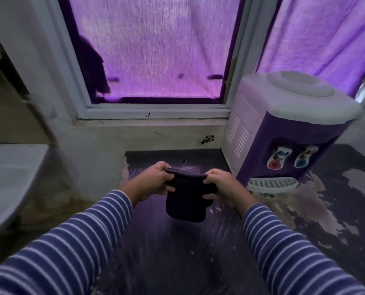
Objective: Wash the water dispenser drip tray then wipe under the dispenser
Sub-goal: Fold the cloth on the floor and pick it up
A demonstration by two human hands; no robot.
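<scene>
A: So, head view — what's in the hands?

B: Dark cloth [186, 199], folded, held up over the worktop [198, 258]. Left hand [154, 182] pinches the top left corner, right hand [217, 186] the top right. Fingers [209, 196] on both sides clamped on the cloth, thumbs on top of the fold, rest curled under. Cloth hangs down btwn them, lower edge clear of the surface.

A: Sleeves?

B: Blue w/ white stripes [288, 250], both arms.

A: Dispenser?

B: Water dispenser [288, 128], purple front & white top, stands to the right of the right-hand fingers and a bit beyond, on the same worktop. Two taps, one red, one blue. Drip tray [272, 184], white, slotted, sits at the dispenser's base under the taps, just beside the right-hand fingers, not touching.

A: Anything else?

B: Worktop is dark, paint flaking in pale patches right of the tray. White sink [9, 182] well left of the left-hand fingers. Window [156, 50] beyond the fingers, purple curtain over it. Pic's blurry up there.
</scene>
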